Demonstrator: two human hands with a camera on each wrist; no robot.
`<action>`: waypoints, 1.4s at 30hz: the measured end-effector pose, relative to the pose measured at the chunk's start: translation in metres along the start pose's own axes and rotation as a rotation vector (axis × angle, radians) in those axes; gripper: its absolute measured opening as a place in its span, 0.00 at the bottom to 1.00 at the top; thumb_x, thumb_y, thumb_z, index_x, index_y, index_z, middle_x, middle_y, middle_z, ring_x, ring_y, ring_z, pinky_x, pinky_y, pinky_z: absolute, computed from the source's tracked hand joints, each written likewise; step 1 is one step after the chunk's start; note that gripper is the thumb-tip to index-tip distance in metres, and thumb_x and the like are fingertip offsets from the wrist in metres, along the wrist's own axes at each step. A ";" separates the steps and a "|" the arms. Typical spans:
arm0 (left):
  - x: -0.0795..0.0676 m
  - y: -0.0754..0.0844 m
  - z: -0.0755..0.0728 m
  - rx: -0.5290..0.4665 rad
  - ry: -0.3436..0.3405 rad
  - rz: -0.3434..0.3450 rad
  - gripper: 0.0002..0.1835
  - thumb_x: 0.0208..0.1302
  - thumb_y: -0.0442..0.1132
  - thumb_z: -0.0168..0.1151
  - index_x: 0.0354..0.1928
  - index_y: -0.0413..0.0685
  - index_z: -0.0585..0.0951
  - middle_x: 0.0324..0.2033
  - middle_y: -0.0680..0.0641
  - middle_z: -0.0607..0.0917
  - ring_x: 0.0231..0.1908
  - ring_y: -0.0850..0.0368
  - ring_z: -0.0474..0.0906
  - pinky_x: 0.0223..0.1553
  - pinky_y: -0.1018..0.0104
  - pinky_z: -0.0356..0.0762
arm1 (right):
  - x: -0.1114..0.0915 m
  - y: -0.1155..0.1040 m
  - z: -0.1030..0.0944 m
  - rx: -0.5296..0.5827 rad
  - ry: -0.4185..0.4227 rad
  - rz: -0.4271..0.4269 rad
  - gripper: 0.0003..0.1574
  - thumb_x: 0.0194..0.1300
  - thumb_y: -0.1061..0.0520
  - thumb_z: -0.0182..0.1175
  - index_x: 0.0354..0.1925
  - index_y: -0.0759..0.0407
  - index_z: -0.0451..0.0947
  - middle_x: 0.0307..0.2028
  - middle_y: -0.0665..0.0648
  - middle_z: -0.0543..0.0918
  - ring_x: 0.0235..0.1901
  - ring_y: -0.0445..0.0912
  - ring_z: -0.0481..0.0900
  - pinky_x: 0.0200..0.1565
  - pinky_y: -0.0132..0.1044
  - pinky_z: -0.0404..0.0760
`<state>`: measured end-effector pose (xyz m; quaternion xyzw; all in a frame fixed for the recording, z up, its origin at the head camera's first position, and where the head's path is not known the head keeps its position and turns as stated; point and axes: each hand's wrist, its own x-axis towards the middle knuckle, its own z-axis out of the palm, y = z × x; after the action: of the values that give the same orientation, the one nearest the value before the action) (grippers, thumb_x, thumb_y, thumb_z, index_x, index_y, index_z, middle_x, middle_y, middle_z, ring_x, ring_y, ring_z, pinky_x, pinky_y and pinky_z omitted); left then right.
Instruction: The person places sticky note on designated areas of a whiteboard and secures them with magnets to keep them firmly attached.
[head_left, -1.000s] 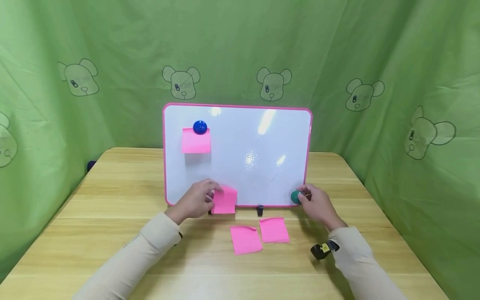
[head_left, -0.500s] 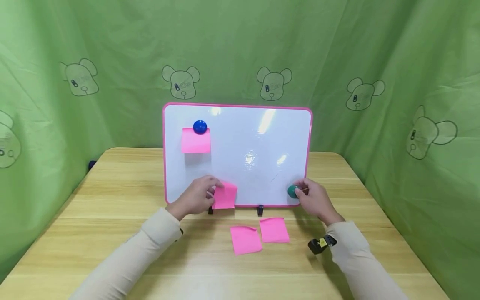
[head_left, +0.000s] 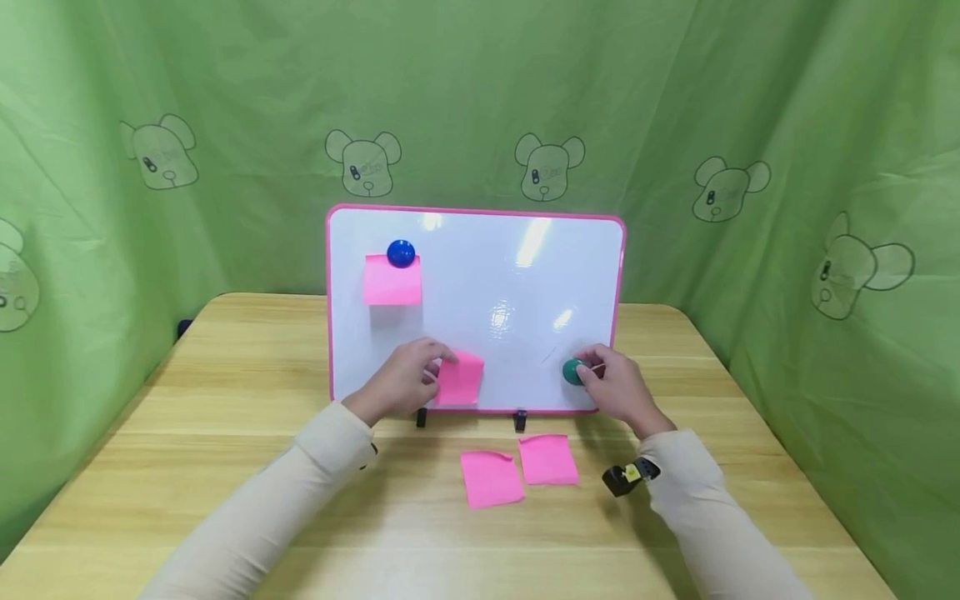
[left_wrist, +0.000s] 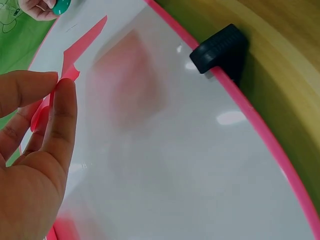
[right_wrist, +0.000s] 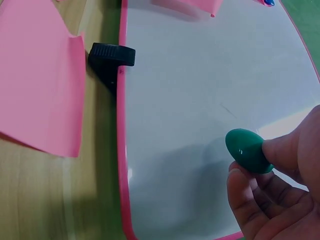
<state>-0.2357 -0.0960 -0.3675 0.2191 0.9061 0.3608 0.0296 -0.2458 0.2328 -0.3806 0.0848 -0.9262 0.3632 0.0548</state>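
My left hand (head_left: 405, 379) pinches a pink sticky note (head_left: 460, 379) by its upper left corner, in front of the lower part of the whiteboard (head_left: 517, 308). In the left wrist view that note (left_wrist: 82, 45) stands off the board, with its reflection on the white surface. Between thumb and fingers my right hand (head_left: 618, 385) holds a round green magnet (head_left: 573, 372) near the board's lower right corner. The right wrist view shows the magnet (right_wrist: 246, 150) apart from the board. A blue magnet (head_left: 401, 253) sits over the top edge of another pink note (head_left: 392, 282) at the board's upper left.
Two pink sticky notes, a left one (head_left: 492, 480) and a right one (head_left: 548, 460), lie on the wooden table (head_left: 420, 533) before the board. Black feet (head_left: 521, 421) support the board's bottom edge. A green curtain (head_left: 465, 83) surrounds the table.
My left hand has raised the pinched note and shifted it slightly right. My right hand has moved the green magnet up and left. The other notes and the blue magnet stay put.
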 end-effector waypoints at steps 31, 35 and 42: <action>0.021 0.013 -0.010 -0.016 0.067 0.048 0.24 0.55 0.20 0.59 0.54 0.44 0.79 0.54 0.47 0.77 0.42 0.53 0.80 0.38 0.67 0.82 | 0.026 -0.028 0.000 0.001 0.010 -0.072 0.13 0.69 0.63 0.54 0.49 0.67 0.76 0.41 0.64 0.80 0.40 0.55 0.77 0.40 0.45 0.78; 0.022 0.017 -0.012 -0.015 0.071 0.034 0.23 0.56 0.21 0.59 0.54 0.44 0.79 0.54 0.47 0.77 0.42 0.52 0.80 0.38 0.66 0.82 | 0.028 -0.030 0.000 0.007 0.014 -0.076 0.12 0.69 0.63 0.54 0.49 0.67 0.76 0.40 0.63 0.80 0.38 0.54 0.77 0.39 0.44 0.78; 0.027 0.025 -0.017 -0.003 0.081 0.020 0.23 0.57 0.22 0.60 0.55 0.46 0.79 0.55 0.48 0.76 0.44 0.52 0.79 0.39 0.65 0.82 | 0.032 -0.039 -0.001 0.019 0.008 -0.069 0.12 0.70 0.61 0.53 0.50 0.65 0.75 0.42 0.62 0.79 0.38 0.54 0.78 0.38 0.44 0.79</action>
<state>-0.2541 -0.0796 -0.3361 0.2135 0.9037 0.3711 -0.0102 -0.2698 0.2015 -0.3483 0.1158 -0.9190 0.3704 0.0702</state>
